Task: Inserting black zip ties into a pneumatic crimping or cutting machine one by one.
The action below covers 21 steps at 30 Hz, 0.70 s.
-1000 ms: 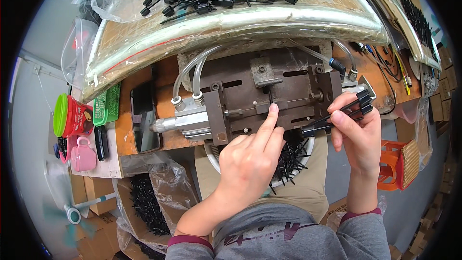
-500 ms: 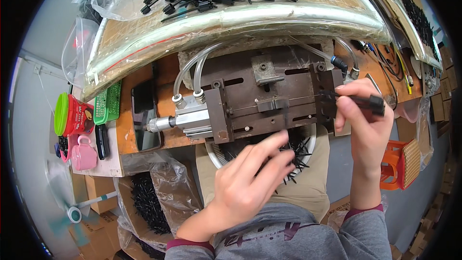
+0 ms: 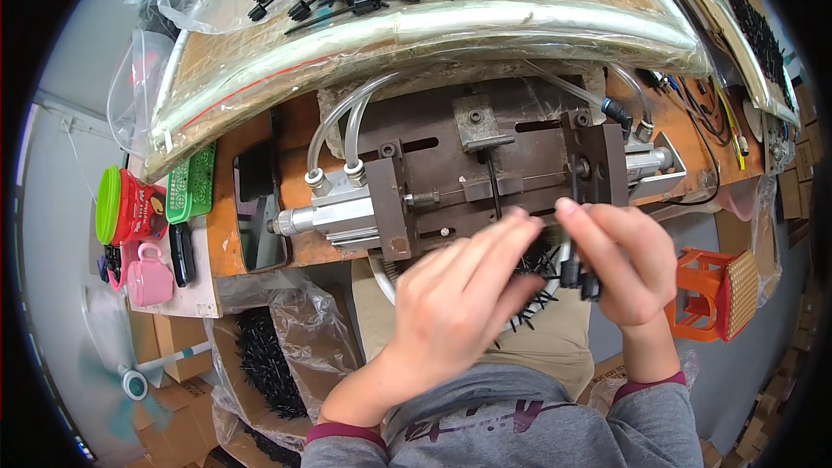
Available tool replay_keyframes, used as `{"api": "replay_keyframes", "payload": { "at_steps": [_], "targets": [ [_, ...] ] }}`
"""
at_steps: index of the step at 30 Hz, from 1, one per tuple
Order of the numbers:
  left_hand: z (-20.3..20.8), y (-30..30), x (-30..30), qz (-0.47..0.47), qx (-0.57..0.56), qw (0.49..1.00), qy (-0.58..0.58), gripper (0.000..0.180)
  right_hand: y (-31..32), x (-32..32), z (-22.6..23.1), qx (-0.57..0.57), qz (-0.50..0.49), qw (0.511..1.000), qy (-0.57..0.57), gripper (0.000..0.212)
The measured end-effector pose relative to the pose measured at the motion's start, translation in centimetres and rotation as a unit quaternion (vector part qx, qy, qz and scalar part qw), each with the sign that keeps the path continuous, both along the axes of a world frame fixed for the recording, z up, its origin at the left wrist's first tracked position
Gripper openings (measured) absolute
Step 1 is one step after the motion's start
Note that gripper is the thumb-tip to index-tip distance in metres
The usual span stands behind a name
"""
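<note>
In front of me is a brown metal clamping fixture [image 3: 446, 121] with a silver air cylinder [image 3: 342, 217] at its left and another at its right. A thin black plastic stem [image 3: 494, 178] lies across the small centre block, its tip under the bracket. My left hand [image 3: 459, 295] is closed over the stem's near end, which it hides; its thumb is blurred. Close beside it, my right hand [image 3: 620, 260] pinches black plastic stems [image 3: 569, 270], thick heads downward, one thin shaft pointing up by the fixture's right plate. Under the hands, more black stems [image 3: 539, 282] sit in a white-rimmed container.
A plastic-wrapped shelf edge [image 3: 416, 39] with heaped black stems runs along the back. Clear air hoses [image 3: 355, 121] arch over the fixture. At left are a phone [image 3: 260, 208], a pink mug [image 3: 152, 277] and a green basket [image 3: 192, 182]. An orange stool [image 3: 715, 295] stands right.
My right hand has moved left and down from the fixture's right end, bringing its black stems along. A stem now lies across the centre block, and my left hand has shifted slightly.
</note>
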<state>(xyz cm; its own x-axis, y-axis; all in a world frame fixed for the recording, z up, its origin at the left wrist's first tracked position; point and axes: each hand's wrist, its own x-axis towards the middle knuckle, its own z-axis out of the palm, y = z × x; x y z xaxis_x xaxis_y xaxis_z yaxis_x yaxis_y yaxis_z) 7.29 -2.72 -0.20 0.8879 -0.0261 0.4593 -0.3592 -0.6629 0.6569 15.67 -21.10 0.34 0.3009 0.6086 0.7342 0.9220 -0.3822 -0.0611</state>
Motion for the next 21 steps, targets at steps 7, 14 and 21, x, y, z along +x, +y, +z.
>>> {"api": "replay_keyframes", "payload": {
  "at_steps": [7, 14, 21],
  "targets": [
    [0.6, 0.3, -1.7, -0.011, -0.072, 0.997, -0.028, 0.038, 1.3, 0.2, -0.1, 0.017, 0.058, 0.998, -0.002, 0.045],
    [-2.3, -0.4, -0.2, 0.071, 0.171, 0.982, -0.031, 0.028, 0.0, -0.5, 0.9, 0.095, 0.015, 0.98, 0.176, 0.057],
    [-1.6, 0.1, 0.3, 0.069, 0.195, 0.978, -0.006, 0.03, 0.0, -1.2, -0.6, 0.197, 0.049, 0.929, 0.308, 0.04]
  ]
}}
